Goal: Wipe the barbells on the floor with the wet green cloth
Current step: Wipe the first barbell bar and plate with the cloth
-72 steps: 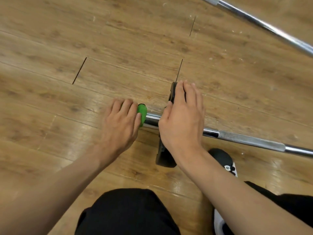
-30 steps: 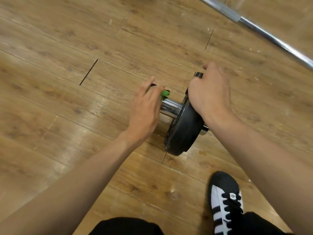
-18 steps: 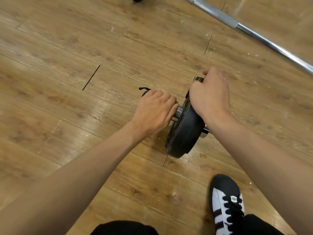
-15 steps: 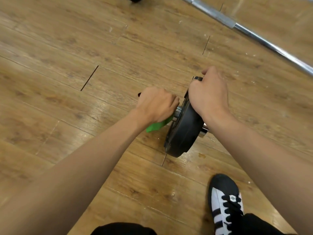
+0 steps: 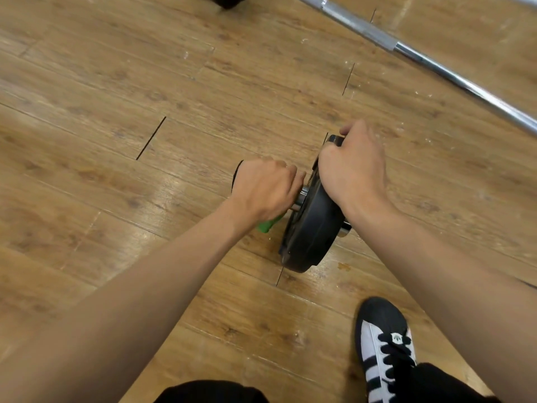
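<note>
A black weight plate [image 5: 311, 228] stands on edge on the wooden floor, mounted on a chrome barbell sleeve [image 5: 299, 199]. My right hand [image 5: 353, 167] grips the plate's top rim, fingers curled over it. My left hand [image 5: 266, 189] is curled round the sleeve end just left of the plate, holding the green cloth [image 5: 268, 224], of which only a small corner shows below the palm. The rest of the bar is hidden behind the plate and my right arm.
A second chrome barbell [image 5: 430, 61] lies diagonally across the floor at the upper right. A dark object [image 5: 228, 0] sits at the top edge. My black-and-white shoe [image 5: 383, 341] stands on the floor at the lower right, near the plate.
My left hand went from pressing the cloth on the sleeve's end to wrapping round the sleeve and sliding close to the plate. My right hand kept its grip on the plate rim.
</note>
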`<state>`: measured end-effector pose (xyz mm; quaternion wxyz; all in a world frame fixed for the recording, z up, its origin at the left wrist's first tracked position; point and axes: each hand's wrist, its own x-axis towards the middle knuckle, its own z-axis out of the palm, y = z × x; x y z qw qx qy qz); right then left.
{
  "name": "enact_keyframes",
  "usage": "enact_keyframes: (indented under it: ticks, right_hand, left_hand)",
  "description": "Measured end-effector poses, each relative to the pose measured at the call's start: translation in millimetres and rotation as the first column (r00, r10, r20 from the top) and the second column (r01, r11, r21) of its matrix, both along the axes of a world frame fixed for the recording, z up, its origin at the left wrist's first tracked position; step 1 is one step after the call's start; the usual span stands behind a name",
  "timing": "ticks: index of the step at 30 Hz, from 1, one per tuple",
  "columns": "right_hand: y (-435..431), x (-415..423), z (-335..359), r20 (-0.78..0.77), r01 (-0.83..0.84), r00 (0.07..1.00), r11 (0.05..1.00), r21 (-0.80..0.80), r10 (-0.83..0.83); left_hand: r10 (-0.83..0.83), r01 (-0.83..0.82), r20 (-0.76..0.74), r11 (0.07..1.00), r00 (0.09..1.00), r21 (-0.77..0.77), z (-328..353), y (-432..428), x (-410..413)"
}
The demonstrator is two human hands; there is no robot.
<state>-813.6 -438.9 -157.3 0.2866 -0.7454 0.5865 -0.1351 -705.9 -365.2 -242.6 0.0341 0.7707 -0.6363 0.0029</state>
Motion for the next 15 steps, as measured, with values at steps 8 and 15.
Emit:
enact_keyframes:
  ticks: [8,15]
  right_hand:
    - [9.1,-1.8,-1.2,-0.011,-0.004,1.0,0.999,-0.051,0.003]
    - [6.5,-2.5,-1.8,0.003,-0.005,1.0,0.999,-0.051,0.005]
  left_hand:
    - [-0.033,0.051,0.129,0.989,0.991,-0.138,-36.7,56.1,-12.3]
    - [0.096,-0.093,0.009,0.98,0.995,-0.175,-9.7,-7.1,-9.9]
